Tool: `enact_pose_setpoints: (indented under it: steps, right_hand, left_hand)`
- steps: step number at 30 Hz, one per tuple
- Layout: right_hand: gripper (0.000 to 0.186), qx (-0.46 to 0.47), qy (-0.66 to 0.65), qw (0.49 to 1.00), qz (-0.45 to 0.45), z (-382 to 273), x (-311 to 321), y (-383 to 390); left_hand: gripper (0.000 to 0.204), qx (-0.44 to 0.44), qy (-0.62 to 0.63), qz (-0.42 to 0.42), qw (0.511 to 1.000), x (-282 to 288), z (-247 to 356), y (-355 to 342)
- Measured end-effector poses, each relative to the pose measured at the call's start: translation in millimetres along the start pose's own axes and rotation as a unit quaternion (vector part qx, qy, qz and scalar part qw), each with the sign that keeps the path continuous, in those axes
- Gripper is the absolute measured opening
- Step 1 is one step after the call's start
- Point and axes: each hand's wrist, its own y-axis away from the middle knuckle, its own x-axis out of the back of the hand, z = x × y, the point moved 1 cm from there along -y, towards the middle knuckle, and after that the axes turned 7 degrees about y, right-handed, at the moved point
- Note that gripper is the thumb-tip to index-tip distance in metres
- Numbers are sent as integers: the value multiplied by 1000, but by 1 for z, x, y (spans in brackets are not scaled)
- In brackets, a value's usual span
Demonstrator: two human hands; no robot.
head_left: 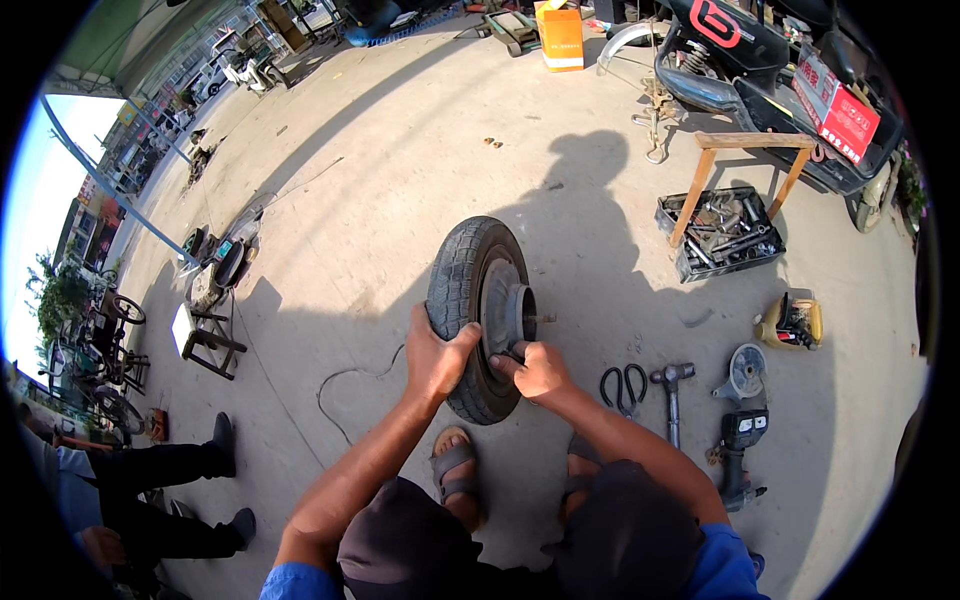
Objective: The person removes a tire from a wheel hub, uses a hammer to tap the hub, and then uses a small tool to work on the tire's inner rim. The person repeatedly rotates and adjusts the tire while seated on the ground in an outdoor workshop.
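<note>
A black tyred wheel [451, 285] stands upright in front of me, its metal hub [508, 300] and short axle facing right. My left hand [440, 355] grips the tyre's lower left, thumb over the tread. My right hand [530, 365] holds the wheel at the lower edge of the hub, fingers bent. On the ground to the right lie looped black pliers or a similar tool [628, 385], a hammer [672, 405], a round metal part [746, 372] and a cordless power tool [738, 450].
A crate of tools [725, 240] under a wooden frame and a yellow container [775, 322] are at right. Behind them stands a scooter [730, 50] with a red box [835, 105]. An orange box [560, 40] is at back. A stool [205, 340] and another person's legs [180, 455] are at left.
</note>
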Motion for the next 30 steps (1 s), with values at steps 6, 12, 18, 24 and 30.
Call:
enact_pose_setpoints:
  steps: [6, 12, 18, 24, 30]
  right_hand:
    - [51, -5, -59, 997, -45, 5, -12, 1]
    - [48, -1, -75, 996, -56, 2, -19, 1]
    - [47, 5, -97, 994, -44, -1, -22, 0]
    - [49, 9, -89, 996, -22, -1, -24, 0]
    - [49, 2, -88, 996, -7, 24, 1, 18]
  left_hand:
    - [55, -18, -36, 19, 999, 1, 0, 11]
    - [50, -8, -40, 47, 998, 3, 3, 18]
    - [51, 0, -70, 53, 996, 5, 4, 16]
    - [65, -8, -131, 27, 991, 8, 9, 7]
    - [94, 6, -282, 43, 958, -2, 19, 1]
